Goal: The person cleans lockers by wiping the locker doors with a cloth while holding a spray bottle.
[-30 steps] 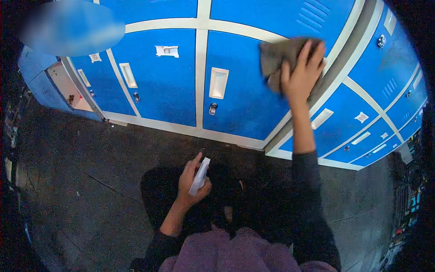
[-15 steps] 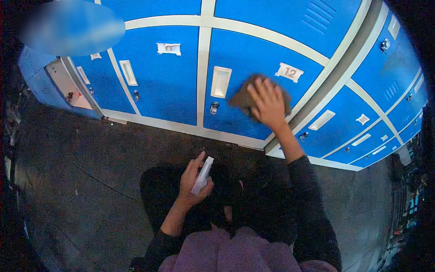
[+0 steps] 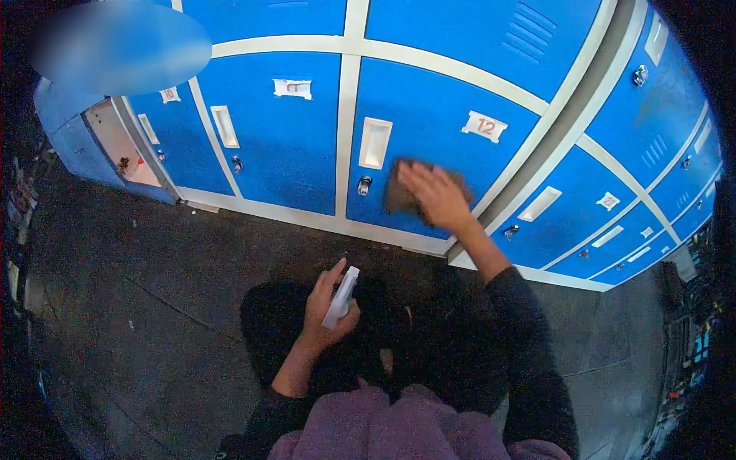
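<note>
My right hand (image 3: 437,195) presses a brown cloth (image 3: 402,195) flat against the lower part of a blue locker door (image 3: 418,115). Its fingers lie over the cloth and are a little blurred. The door has a number 12 label (image 3: 484,126), a recessed white handle (image 3: 376,143) and a small metal lock (image 3: 364,185) left of the cloth. Low in front of my body, my left hand (image 3: 322,303) is closed around a slim whitish object (image 3: 340,299), its index finger stretched out. What kind of object that is, I cannot make out.
More blue lockers (image 3: 287,130) with pale frames continue on both sides. At far left an open compartment (image 3: 123,142) holds small items. Dark floor (image 3: 169,291) lies below, and my knees are bent close to the lockers.
My right hand and the cloth have slid down and left across the door, away from the number label. My left hand stays nearly still with the whitish object. The view has shifted slightly.
</note>
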